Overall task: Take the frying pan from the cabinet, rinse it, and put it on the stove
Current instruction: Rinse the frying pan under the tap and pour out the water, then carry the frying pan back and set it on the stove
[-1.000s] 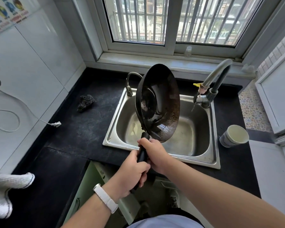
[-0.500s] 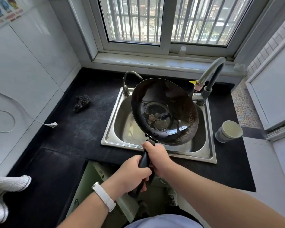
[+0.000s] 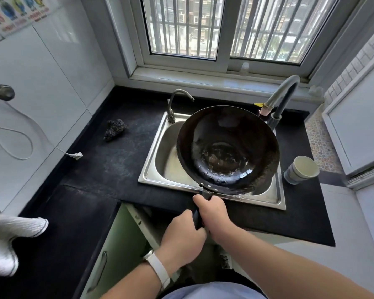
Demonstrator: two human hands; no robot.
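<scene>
The black frying pan (image 3: 227, 149) hangs over the steel sink (image 3: 151, 169), nearly level, its wet inside facing up with a little water pooled at the bottom. Both hands grip its black handle near the counter's front edge. My right hand (image 3: 212, 210) is closer to the pan's rim, and my left hand (image 3: 181, 236), with a white wristband, holds the handle's end just behind it. The grey faucet (image 3: 283, 98) arches at the sink's back right, behind the pan. No stove is in view.
A small faucet (image 3: 175, 106) stands at the sink's back left. A dark scrubber (image 3: 115, 129) lies on the black counter (image 3: 99, 165). A paper cup (image 3: 301, 172) sits right of the sink. A green cabinet door (image 3: 117, 244) hangs open below. A white cloth (image 3: 9, 234) lies at the left.
The pan has swung down from nearly upright on its edge to almost level, inside facing up. Both hands stayed on the handle.
</scene>
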